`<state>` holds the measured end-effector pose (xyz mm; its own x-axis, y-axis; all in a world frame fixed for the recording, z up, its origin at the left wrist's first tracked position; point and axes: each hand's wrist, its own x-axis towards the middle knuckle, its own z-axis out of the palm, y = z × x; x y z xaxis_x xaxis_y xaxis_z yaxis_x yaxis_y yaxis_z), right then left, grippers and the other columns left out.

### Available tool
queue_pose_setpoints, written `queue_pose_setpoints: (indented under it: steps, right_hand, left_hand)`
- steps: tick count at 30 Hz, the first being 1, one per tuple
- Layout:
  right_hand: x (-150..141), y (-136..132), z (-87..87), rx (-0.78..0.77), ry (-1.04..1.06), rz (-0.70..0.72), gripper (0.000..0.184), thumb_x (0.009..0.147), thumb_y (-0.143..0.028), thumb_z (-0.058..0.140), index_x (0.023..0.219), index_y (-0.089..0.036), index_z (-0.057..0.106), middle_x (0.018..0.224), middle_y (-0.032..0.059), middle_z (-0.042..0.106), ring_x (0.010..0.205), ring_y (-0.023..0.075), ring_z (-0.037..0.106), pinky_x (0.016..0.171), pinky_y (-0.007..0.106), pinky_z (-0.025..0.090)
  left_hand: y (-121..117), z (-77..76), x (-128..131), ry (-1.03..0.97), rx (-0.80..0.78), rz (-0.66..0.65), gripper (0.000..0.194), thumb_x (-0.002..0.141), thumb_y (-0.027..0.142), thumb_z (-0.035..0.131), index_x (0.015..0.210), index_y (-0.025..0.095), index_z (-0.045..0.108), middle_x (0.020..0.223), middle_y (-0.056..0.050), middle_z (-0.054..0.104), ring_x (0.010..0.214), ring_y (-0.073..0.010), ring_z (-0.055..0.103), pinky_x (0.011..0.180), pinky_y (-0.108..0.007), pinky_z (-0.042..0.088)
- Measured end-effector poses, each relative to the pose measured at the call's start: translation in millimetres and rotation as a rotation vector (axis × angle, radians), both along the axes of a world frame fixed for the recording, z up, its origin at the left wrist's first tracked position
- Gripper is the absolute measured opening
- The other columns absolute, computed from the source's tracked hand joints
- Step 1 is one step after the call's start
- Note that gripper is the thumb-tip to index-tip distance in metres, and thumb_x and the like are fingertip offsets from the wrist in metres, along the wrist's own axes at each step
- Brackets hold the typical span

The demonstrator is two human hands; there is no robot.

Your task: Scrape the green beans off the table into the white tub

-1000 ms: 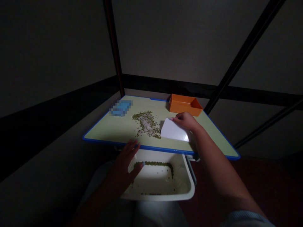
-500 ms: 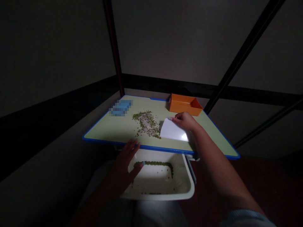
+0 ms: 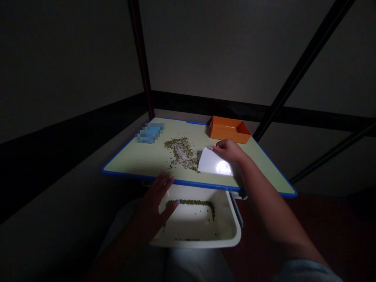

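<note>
My right hand point(image 3: 227, 149) pinches the top edge of a white flat scraper point(image 3: 210, 161). The scraper stands tilted on a pale yellow-green board with a blue rim point(image 3: 133, 156), and light glares off its face. Just left of it lies a loose spread of small green and whitish seed-like bits point(image 3: 182, 152). My left hand point(image 3: 155, 203) is open, fingers apart, with its fingertips at the board's front edge. Below that edge, partly behind this hand, sits a white plastic tub point(image 3: 227, 235) with green bits gathered along its inner corners.
An orange open box point(image 3: 230, 135) stands at the back right of the board. At the back left lies a pixelated blue object point(image 3: 149, 133). Dark-framed wall panels point(image 3: 205, 55) rise behind and to the left. My knees show under the tub.
Both hands and the scraper hold almost the same place. The bright glare on the scraper has shifted slightly left and grown.
</note>
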<state>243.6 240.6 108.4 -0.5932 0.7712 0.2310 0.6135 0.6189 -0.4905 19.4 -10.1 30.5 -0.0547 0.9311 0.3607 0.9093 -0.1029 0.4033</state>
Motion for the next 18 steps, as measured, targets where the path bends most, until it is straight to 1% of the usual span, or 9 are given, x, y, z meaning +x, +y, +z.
queue_pose_setpoints:
  steps: [6, 10, 14, 18]
  right_hand:
    - [-2.2, -0.8, -0.5, 0.003, 0.014, 0.046, 0.055, 0.075, -0.066, 0.047, 0.051, -0.017, 0.047, 0.047, -0.0032, 0.037, 0.047, 0.0076, 0.03, 0.047, 0.026, 0.019]
    - [-3.1, -3.2, 0.7, -0.011, 0.012, 0.05, 0.054, 0.075, -0.066, 0.048, 0.051, -0.017, 0.047, 0.048, -0.003, 0.038, 0.047, 0.0076, 0.03, 0.047, 0.026, 0.019]
    - [-4.0, -5.1, 0.6, -0.012, 0.022, 0.055, 0.054, 0.075, -0.065, 0.048, 0.05, -0.017, 0.046, 0.047, -0.0032, 0.037, 0.047, 0.0078, 0.03, 0.047, 0.026, 0.019]
    - [-6.6, -6.9, -0.5, -0.002, 0.03, 0.064, 0.055, 0.075, -0.067, 0.047, 0.05, -0.017, 0.046, 0.047, -0.0033, 0.036, 0.047, 0.0078, 0.03, 0.047, 0.026, 0.018]
  left_hand:
    - [0.6, -1.2, -0.5, 0.008, 0.016, 0.005, 0.055, 0.086, 0.049, 0.045, 0.136, 0.027, 0.036, 0.145, -0.005, 0.041, 0.137, -0.025, 0.033, 0.107, -0.048, 0.039]
    - [0.6, -1.6, -0.9, 0.014, 0.023, 0.002, 0.056, 0.086, 0.049, 0.045, 0.136, 0.027, 0.035, 0.145, -0.005, 0.041, 0.137, -0.0247, 0.032, 0.107, -0.048, 0.038]
    - [0.2, -2.0, -0.6, 0.013, 0.003, 0.003, 0.056, 0.086, 0.048, 0.045, 0.137, 0.028, 0.033, 0.147, -0.004, 0.039, 0.138, -0.0237, 0.031, 0.108, -0.048, 0.037]
    - [0.1, -1.8, 0.1, 0.002, -0.001, 0.005, 0.055, 0.086, 0.049, 0.044, 0.136, 0.028, 0.034, 0.147, -0.004, 0.039, 0.138, -0.0238, 0.03, 0.108, -0.049, 0.036]
